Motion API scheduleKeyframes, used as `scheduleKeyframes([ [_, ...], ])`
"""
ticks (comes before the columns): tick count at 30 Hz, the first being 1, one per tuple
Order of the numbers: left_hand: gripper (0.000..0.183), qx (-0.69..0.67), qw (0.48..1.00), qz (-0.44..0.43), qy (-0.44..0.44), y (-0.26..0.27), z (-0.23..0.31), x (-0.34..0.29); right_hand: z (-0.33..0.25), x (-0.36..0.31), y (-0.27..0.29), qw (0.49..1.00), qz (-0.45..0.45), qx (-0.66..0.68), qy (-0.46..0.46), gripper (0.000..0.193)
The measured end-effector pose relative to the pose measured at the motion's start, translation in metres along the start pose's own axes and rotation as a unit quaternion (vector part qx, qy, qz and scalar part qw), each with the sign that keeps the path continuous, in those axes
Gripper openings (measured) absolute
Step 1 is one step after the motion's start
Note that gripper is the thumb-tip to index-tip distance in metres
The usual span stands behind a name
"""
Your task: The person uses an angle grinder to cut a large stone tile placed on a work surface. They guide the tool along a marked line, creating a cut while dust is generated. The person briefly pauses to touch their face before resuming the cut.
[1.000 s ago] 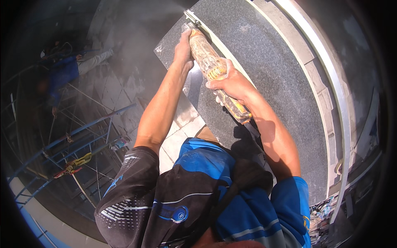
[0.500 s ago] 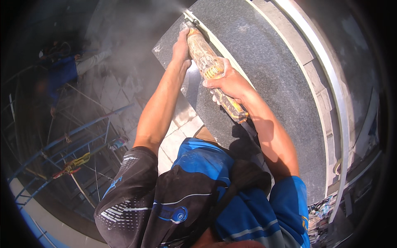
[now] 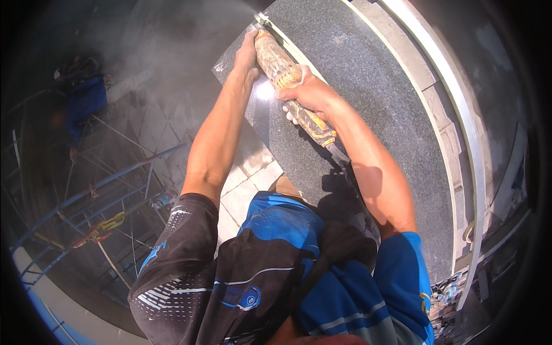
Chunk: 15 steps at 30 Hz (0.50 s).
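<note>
A dusty yellow angle grinder (image 3: 277, 62) lies slantwise in both my hands, its head at the far end. My left hand (image 3: 246, 57) is closed round the front of it, near the head. Farther back, my right hand (image 3: 309, 94) wraps the body and handle, with pale dust on the fingers. Beneath it is a dark grey speckled stone slab (image 3: 368, 103). The grinder's head meets the slab's far left edge, beside a pale straight strip (image 3: 296, 53), and dust sprays off there. The disc itself is hidden. A cord trails from the handle's rear toward me.
Blue metal scaffolding (image 3: 115, 178) with yellow and red straps stands at the left. Beyond it a person in blue (image 3: 86, 103) shows dimly through the dust. A long shiny metal rail (image 3: 454, 75) curves along the right. Pale floor tiles (image 3: 244, 187) lie below the slab.
Both my hands and the grinder have shifted slightly up and to the left along the strip. Dust still drifts off toward the far left.
</note>
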<state>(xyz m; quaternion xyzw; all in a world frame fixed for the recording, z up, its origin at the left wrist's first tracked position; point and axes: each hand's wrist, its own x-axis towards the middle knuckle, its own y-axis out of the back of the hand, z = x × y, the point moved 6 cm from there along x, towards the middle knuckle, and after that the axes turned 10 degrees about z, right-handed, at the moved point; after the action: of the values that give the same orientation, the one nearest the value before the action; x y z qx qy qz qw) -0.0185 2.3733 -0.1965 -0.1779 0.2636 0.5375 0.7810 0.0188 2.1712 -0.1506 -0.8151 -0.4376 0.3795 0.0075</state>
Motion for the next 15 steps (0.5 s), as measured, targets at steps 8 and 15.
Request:
scheduleKeyframes([
  [8, 0.051, -0.015, 1.000, -0.005, -0.015, -0.002, -0.005, -0.030, 0.003, -0.030, 0.007, 1.000, 0.006, -0.012, 0.000, 0.090],
  [15, 0.050, -0.004, 0.999, -0.012, -0.034, 0.002, -0.017, -0.035, 0.013, -0.045, 0.013, 1.000, 0.001, -0.018, 0.008, 0.088],
])
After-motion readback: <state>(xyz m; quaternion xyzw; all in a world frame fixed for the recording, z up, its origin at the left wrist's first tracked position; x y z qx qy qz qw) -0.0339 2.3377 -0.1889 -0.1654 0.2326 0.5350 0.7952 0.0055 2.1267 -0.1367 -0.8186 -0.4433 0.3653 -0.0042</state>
